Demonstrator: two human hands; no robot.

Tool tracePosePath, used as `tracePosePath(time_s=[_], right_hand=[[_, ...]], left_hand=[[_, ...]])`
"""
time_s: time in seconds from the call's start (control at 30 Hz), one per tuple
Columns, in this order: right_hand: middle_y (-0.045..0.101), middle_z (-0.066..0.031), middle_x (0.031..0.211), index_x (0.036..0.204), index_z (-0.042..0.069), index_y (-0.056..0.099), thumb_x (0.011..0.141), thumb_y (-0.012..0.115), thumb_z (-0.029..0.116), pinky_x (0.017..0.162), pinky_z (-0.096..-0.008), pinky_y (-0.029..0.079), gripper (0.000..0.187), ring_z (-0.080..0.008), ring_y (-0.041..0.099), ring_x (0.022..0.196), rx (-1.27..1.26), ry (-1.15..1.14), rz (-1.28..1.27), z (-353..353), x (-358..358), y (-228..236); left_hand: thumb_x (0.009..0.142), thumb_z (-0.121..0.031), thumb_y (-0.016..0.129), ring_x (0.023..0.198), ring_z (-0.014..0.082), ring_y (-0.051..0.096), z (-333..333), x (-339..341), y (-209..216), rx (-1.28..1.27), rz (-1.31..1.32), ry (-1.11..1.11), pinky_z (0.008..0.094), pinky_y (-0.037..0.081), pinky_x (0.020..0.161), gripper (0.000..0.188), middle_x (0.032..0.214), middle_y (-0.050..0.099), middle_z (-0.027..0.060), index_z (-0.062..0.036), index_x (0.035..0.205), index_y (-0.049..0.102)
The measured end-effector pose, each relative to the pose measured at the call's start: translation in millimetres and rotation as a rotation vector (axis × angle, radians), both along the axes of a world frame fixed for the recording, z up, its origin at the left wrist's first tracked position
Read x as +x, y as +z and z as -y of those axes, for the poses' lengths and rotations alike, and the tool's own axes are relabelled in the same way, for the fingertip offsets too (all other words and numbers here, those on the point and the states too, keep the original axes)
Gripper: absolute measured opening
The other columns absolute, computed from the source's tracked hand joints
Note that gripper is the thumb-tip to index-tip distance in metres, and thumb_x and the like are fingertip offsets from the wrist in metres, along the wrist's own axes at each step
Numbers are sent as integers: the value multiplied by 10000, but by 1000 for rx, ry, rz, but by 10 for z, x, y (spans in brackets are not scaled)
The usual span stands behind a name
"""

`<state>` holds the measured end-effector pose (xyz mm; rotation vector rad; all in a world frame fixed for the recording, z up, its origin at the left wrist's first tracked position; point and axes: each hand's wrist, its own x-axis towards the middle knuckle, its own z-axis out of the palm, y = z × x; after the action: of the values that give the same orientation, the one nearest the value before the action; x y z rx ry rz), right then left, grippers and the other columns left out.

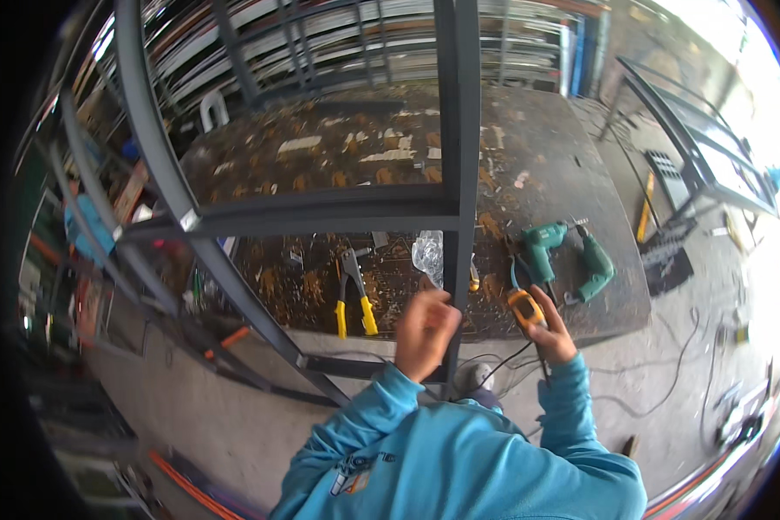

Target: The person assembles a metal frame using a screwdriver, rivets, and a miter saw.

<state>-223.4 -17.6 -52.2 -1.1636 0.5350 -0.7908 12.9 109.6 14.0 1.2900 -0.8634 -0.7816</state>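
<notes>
My right hand (pixel 553 332) is wrapped round an orange tape measure (pixel 522 305) at the table's near edge. My left hand (pixel 426 334) has its fingers curled in, slightly blurred, beside the upright of a dark grey metal frame (pixel 461 156); whatever it may hold is hidden. Just beyond it, a clear plastic bag (pixel 427 251) lies on the worn dark table (pixel 546 130). A hand riveter with yellow handles (pixel 354 295) rests to the left of that hand. Past the tape measure lie two green power drills (pixel 543 238), (pixel 594 267), with blue-handled pliers (pixel 516 264) next to them.
The tall frame stands between me and the table's left part. Cables (pixel 667 394) trail over the concrete floor. Another metal frame (pixel 711 147) stands at the right, with a yellow-handled tool (pixel 646 206) near it. Racks of long metal profiles (pixel 321 52) fill the back.
</notes>
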Motion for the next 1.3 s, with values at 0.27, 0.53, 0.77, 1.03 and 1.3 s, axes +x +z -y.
tracePosePath(time_s=[0.27, 0.53, 0.77, 1.03, 1.3], right_hand=[[555, -118, 1327, 1466, -5, 428, 799, 737, 297, 1072, -326, 373, 795, -206, 513, 1245, 19, -87, -101, -2079, 561, 502], [580, -122, 1184, 1425, 23, 489, 840, 756, 231, 972, -336, 437, 677, -220, 573, 1088, -288, -318, -168, -2499, 1036, 268], [537, -115, 1157, 1434, 62, 500, 831, 757, 147, 895, -335, 470, 661, -231, 573, 1036, -149, -493, -96, -2657, 849, -1177], [516, -126, 1146, 1348, 27, 549, 782, 778, 107, 779, -348, 569, 616, -223, 640, 940, -167, -609, -83, -2708, 849, -1816], [488, -128, 1154, 1331, -6, 521, 813, 733, 63, 810, -343, 568, 563, -242, 623, 987, -234, -760, -151, -2255, 1592, -1251]], left_hand=[[852, -279, 813, 929, 133, 629, -723, 384, -24, 330, 245, -777, 275, 527, 820, 527, 1045, 659, 107, 47, 1195, 580], [683, -237, 904, 757, 197, 653, -766, 755, 486, 338, 843, -741, 347, 543, 661, 443, 852, 664, 110, -3, 944, 634], [723, 5, 792, 705, 180, 672, 311, 1443, 2540, -166, 701, -417, 314, 567, 648, 272, 836, 700, 85, 8, 960, 658], [948, -214, 646, 740, 183, 702, 1402, 1674, 4473, -497, 761, 203, 322, 580, 623, 238, 853, 724, 118, 13, 936, 715], [1012, -246, 574, 890, 201, 712, 1706, 1156, 3892, -412, 639, 39, 382, 631, 764, 284, 981, 714, 79, 9, 1027, 697]])
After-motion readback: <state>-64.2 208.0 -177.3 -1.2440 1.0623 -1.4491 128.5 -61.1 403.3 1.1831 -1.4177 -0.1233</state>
